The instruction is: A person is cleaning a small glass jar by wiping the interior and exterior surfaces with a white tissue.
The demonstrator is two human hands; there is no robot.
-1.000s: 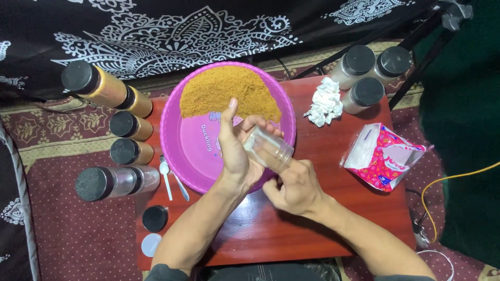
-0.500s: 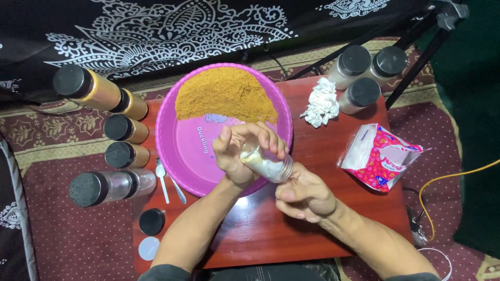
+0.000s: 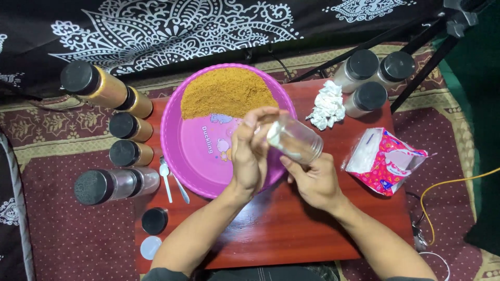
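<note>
Two hands are on one small clear jar (image 3: 296, 139) now, held on its side above the near right edge of the pink basin (image 3: 179, 156). The right hand (image 3: 312, 179) grips it from underneath, fingers curled around the glass. The left hand (image 3: 250, 151) covers the mouth end, with a bit of white tissue (image 3: 273, 134) between its fingertips and the opening, so that hand is closed on the tissue and pressed to the jar.

What's different from a second ago: the left hand was flatter and more open against the jar back then, with a finger pointing up toward the brown powder (image 3: 226, 92). Since then it has curled in around the mouth, and the jar has tipped and slid a little toward the right. Looks to me like a wipe of the inside or rim is underway, though I can't see how deep the tissue goes.

Everything else sits where it was. The powder fills the far half of the basin. Four filled jars with black lids (image 3: 125, 125) line the left side, with two spoons (image 3: 172, 179) just beside the basin and a loose black lid (image 3: 154, 220) on the red worktop (image 3: 291, 229). Three empty capped jars (image 3: 372, 78) stand at the far right, near a crumpled tissue (image 3: 327, 105) and a pink packet (image 3: 385, 161).
</note>
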